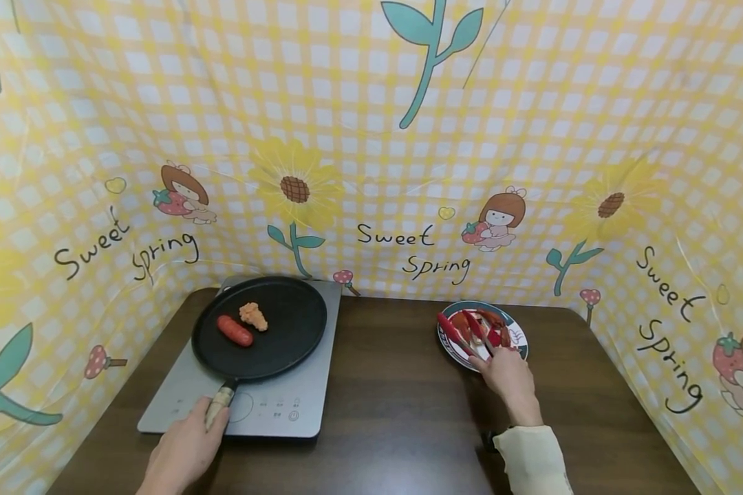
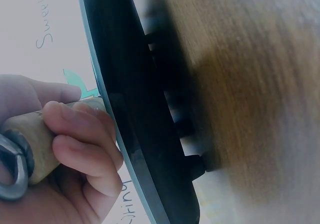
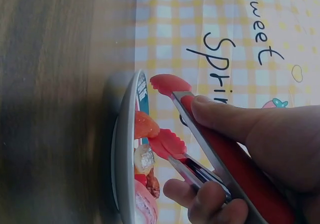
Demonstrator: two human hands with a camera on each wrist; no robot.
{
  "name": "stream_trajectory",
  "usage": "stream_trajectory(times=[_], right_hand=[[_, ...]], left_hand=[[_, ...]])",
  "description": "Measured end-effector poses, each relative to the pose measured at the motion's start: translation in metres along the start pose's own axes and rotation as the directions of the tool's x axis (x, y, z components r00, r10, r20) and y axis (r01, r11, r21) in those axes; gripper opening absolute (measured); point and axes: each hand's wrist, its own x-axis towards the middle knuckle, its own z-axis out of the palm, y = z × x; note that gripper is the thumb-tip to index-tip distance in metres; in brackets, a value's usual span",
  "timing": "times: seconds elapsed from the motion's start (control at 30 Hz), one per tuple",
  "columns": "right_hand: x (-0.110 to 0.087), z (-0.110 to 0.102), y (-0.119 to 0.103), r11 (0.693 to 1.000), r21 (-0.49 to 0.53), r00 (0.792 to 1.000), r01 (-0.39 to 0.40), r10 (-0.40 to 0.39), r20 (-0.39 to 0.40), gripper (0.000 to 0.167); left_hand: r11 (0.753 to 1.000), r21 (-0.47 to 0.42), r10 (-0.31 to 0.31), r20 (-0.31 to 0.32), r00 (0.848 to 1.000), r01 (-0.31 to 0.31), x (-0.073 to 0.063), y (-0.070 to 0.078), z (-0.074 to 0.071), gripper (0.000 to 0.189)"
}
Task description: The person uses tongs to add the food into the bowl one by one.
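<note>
My left hand [image 1: 188, 440] grips the wooden handle [image 2: 42, 146] of a black frying pan [image 1: 294, 333]. Inside the pan lie a red sausage [image 1: 234, 331] and a crumbly orange-brown piece of food [image 1: 254, 316], like fried chicken. At the right, my right hand [image 1: 510, 378] holds red-tipped metal tongs [image 3: 235, 166], thumb on one arm and fingers on the other. The tongs' tips are spread apart over a plate [image 1: 446, 349] of mixed food. One tip is close to an orange-red piece [image 3: 145, 125] on that plate; the other stands above the rim.
Under the pan is a flat silver induction cooktop [image 1: 306, 412] with touch controls. Dark wooden table [image 1: 396, 385] stretches between cooktop and plate. A yellow checked cloth [image 1: 371, 172] with printed flowers and lettering hangs behind and at both sides.
</note>
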Motion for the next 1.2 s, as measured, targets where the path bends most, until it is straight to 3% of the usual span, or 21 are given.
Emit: stream_trajectory(times=[0.77, 1.2], right_hand=[[-0.001, 0.0, 0.002, 0.999, -0.052, 1.0, -0.003, 0.004, 0.017, 0.042], [0.002, 0.002, 0.011, 0.994, -0.018, 0.994, 0.104, -0.103, 0.039, 0.035]], left_hand=[[1.0, -0.003, -0.003, 0.0, 1.0, 0.003, 0.0, 0.002, 0.0, 0.071], [1.0, 0.003, -0.012, -0.004, 1.0, 0.012, 0.002, 0.0, 0.001, 0.072]])
